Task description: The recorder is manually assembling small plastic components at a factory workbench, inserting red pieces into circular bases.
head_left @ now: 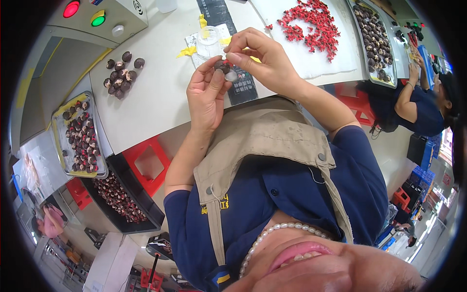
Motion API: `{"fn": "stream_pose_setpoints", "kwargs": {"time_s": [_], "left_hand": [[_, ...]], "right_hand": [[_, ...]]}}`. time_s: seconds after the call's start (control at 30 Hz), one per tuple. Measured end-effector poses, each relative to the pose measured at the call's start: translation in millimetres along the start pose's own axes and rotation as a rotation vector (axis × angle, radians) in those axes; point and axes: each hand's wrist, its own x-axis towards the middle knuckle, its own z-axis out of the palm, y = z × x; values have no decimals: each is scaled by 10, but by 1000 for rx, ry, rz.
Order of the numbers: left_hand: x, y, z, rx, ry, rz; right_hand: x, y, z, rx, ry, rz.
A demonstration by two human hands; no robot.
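My left hand (206,95) is raised over the white table's (160,92) front edge and holds a small dark round piece (224,67) between thumb and fingertips. A pale shiny bit shows at the piece's lower side. My right hand (262,58) is just to the right and above. Its thumb presses on the same piece, and its forefinger is curled into a pinch over it. Behind the hands, a small clear cup (209,40) stands on a dark printed sheet (241,87) with bits of yellow tape.
A loose pile of dark pieces (121,73) lies at left, beside a metal tray (62,141) and a black bin (153,214) of similar pieces. Red bits (311,24) cover a white sheet; another tray (374,39) sits far right, near a seated co-worker (418,104). A control box (124,17) and red stool (148,165) are nearby.
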Motion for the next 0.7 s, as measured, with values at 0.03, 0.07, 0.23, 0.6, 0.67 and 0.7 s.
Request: {"fn": "stream_pose_setpoints", "kwargs": {"time_s": [0.03,0.07,0.23,0.6,0.67,0.7], "left_hand": [[-4,-11,-3,-4,-11,7],[-7,-18,-3,-8,-23,15],[-44,-40,47,25,-19,54],[-78,-53,180,150,32,199],[-76,-53,158,275,-13,305],[-78,-47,156,275,-15,304]], "right_hand": [[-9,-9,1,-21,7,-12],[-18,-3,4,-19,8,-13],[-72,-67,-20,-208,4,-83],[-120,-122,14,-261,104,-202],[-139,-109,31,-250,111,-233],[-137,-76,31,-187,83,-201]]}}
